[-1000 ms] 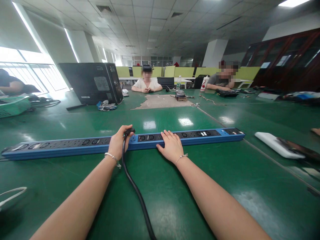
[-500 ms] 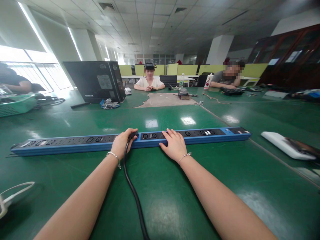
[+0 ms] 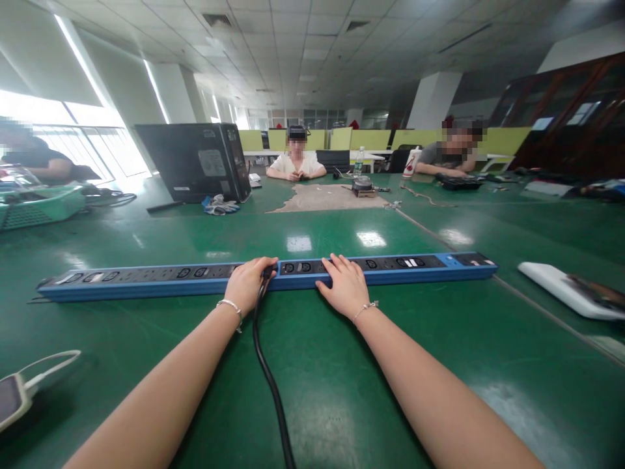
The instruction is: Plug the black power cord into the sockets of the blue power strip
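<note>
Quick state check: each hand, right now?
Left hand: closed, holding the black cable by its plug.
Right hand: open, resting on the blue power strip.

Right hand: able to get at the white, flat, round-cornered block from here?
Probably yes. The right hand rests on the long blue-and-black power strip; nothing visible blocks the way across the green tabletop to the white block, though a dark flat item overlaps its right part.
</note>
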### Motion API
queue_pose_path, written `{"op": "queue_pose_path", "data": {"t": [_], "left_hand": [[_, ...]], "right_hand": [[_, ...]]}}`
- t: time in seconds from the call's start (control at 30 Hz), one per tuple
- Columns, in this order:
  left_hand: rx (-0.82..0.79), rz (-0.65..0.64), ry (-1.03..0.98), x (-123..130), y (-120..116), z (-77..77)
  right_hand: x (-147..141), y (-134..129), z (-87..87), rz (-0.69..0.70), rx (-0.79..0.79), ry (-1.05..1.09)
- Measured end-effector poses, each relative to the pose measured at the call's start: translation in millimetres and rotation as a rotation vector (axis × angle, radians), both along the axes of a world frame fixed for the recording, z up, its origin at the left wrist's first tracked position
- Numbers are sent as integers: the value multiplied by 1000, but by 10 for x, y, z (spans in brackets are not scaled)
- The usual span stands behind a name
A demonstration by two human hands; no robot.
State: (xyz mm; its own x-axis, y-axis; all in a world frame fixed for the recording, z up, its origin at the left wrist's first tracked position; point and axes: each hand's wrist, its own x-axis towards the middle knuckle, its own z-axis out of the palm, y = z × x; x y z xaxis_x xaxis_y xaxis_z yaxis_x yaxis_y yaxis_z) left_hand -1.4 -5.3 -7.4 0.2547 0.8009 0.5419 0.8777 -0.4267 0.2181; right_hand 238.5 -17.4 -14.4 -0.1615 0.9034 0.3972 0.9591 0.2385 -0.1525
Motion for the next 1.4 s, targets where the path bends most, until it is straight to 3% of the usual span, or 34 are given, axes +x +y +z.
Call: {"op": "queue_pose_path", "data": {"t": [0.3,0.4,0.5,0.63,0.73,0.87,1.1,1.4], "left_hand": [[52,17,-72,91,14,-88],[119,49,-196,78,31,-29],[185,251,-409,-101,28,117],[18,345,-432,-599,-6,223],[-36,342,-421,-940,-25,176],[-110,291,-374,-1124,-4,79],[-153,189,-304,-1156,28,21],[-102,196,-178,-1091,-77,-3]], "right_hand": [[13,-9,-2,17,18,-1],[15,-9,-1,18,22,-2],[17,-8,-1,22,20,-4],[17,-6,2,23,20,-1],[20,-1,0,22,13,2],[24,3,-7,23,17,2],[23,-3,-4,22,21,-2],[28,3,-9,23,17,-4]]}}
